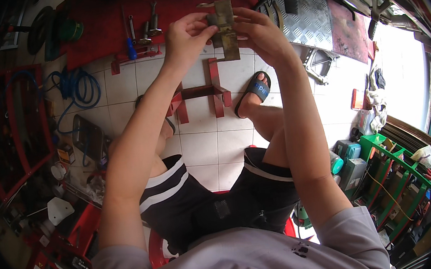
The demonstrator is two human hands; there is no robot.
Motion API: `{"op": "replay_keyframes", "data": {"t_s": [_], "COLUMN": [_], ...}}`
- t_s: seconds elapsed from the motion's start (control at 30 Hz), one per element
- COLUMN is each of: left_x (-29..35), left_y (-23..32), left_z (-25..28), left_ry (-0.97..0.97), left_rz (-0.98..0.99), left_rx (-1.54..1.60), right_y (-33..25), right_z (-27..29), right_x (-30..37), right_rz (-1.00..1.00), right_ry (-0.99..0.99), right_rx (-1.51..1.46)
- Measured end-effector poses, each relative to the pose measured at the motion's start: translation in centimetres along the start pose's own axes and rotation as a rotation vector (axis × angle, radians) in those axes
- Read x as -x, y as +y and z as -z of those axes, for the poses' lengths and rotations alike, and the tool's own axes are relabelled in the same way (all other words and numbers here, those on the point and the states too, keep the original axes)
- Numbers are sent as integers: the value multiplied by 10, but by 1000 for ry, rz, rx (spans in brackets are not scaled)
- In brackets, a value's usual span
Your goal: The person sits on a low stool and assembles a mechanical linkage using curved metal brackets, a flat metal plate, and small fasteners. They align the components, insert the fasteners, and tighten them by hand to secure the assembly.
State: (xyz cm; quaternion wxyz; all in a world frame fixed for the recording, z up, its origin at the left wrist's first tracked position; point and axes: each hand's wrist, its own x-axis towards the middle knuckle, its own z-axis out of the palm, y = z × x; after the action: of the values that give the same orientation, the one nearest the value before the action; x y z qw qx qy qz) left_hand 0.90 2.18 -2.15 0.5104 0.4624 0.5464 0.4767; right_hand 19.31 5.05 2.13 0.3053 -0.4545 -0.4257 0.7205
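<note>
Out beyond my knees in the head view, over the tiled floor (pixel 200 150) and just short of the red bench top (pixel 102 35), I hold a dull brass-coloured metal plate piece (pixel 224 13) between my two hands. My left hand (pixel 184 37) pinches its left side, thumb toward me and fingers curled; my right hand (pixel 269 35) is closed on the right edge, some of its fingertips hidden. Below it stands a red steel frame (pixel 218 102), apart from the piece. A blue-handled screwdriver (pixel 132 52) and a combination spanner (pixel 132 29) lie on the bench, out of my grasp. I judge this to be a handling step, lining the part up or looking it over. The next move, I think, calls for a steady two-sided grip and small finger adjustments.
</note>
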Motion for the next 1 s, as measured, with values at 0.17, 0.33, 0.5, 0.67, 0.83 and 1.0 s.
{"op": "replay_keyframes", "data": {"t_s": [0.17, 0.33, 0.5, 0.67, 0.83, 1.0], "left_x": [0, 0, -4, -10, -9, -8], "left_y": [0, 0, 9, 11, -35, -79], "left_z": [-2, -4, 11, 45, 54, 32], "left_ry": [-14, -34, -45, -21, -90, -222], "left_rz": [18, 50, 139, 278, 190, 140], "left_rx": [29, -35, -47, -208, -484, -720], "right_y": [-2, -3, -7, -16, -21, -18], "right_z": [1, 6, 27, 74, 100, 115], "right_x": [1, 1, 1, 7, 17, 12], "right_rz": [-32, -6, 15, 78, 153, 172], "right_ry": [-3, -16, 94, 266, 378, 351], "right_rx": [33, 71, 158, 197, 114, 126]}}
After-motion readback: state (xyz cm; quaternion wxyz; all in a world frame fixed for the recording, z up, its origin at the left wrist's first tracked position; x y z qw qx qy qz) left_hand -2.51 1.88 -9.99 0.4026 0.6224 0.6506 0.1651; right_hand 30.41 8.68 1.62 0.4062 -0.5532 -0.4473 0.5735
